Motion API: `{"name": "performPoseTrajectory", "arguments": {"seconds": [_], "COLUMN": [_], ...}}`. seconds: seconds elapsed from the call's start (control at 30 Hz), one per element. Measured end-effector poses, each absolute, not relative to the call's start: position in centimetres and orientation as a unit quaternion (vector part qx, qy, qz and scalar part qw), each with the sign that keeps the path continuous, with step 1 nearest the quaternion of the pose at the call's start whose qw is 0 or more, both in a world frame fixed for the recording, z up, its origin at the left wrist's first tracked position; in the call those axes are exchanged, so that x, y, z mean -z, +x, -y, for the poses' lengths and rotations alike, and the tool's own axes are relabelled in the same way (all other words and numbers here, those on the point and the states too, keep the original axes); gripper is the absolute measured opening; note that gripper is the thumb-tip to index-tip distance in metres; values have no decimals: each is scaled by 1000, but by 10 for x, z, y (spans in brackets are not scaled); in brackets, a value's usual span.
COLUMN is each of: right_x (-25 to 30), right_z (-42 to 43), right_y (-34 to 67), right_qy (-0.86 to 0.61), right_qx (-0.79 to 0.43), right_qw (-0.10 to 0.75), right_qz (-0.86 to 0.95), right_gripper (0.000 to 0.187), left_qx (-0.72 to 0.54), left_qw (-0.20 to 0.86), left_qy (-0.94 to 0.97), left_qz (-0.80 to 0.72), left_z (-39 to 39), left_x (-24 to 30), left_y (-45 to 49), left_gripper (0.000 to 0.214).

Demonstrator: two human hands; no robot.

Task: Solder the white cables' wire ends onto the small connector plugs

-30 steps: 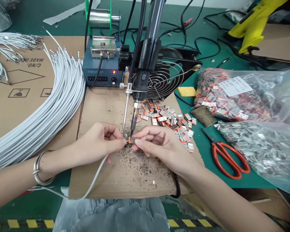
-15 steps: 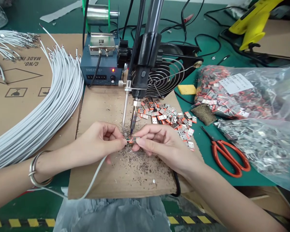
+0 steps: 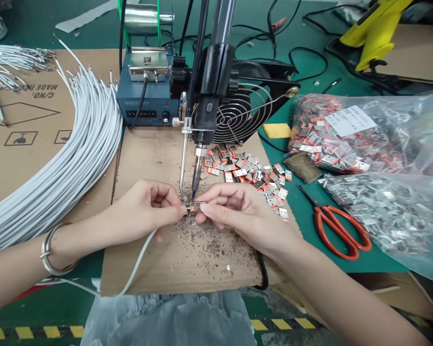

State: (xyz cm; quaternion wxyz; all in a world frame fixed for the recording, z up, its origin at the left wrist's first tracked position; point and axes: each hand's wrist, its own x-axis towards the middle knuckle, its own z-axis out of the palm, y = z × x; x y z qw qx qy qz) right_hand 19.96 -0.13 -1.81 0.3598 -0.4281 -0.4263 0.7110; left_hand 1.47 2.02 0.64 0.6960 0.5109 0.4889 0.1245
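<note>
Pinched between the thumb and fingers of my left hand (image 3: 159, 204) is the end of a white cable (image 3: 140, 266), which trails down over the cardboard's front edge. My right hand (image 3: 234, 209) grips a small USB connector (image 3: 195, 206) with an orange insert, its metal end between thumb and forefinger. Cable end and connector meet under the tip of a soldering iron (image 3: 196, 180) fixed in a stand. Beside the iron, a thin metal solder feed tube (image 3: 183, 163) bends down to the same spot. Whether the tip touches the joint is too small to tell.
Loose USB connectors (image 3: 252, 173) are heaped behind my right hand. Left lies a thick bundle of white cables (image 3: 82, 139). A soldering station (image 3: 147, 108) and a fan (image 3: 234, 115) stand behind. Orange-handled scissors (image 3: 341, 233) and bags of connectors (image 3: 346, 129) and metal shells (image 3: 386, 216) are right.
The whole view has shifted slightly, with things sitting a little further left and up. Both hands keep their hold under the iron. The station's red light no longer shows as brightly.
</note>
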Motion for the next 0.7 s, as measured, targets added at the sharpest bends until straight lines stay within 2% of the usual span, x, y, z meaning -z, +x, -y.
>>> {"name": "performPoseTrajectory", "arguments": {"seconds": [0.7], "right_x": [18], "right_z": [0], "right_y": [199], "right_qy": [-438], "right_qx": [-701], "right_qw": [352], "right_qz": [440], "right_gripper": [6], "left_qx": [-112], "left_qw": [687], "left_qy": [529], "left_qz": [-486], "left_z": [-22], "left_x": [-4], "left_y": [13], "left_gripper": [14]}}
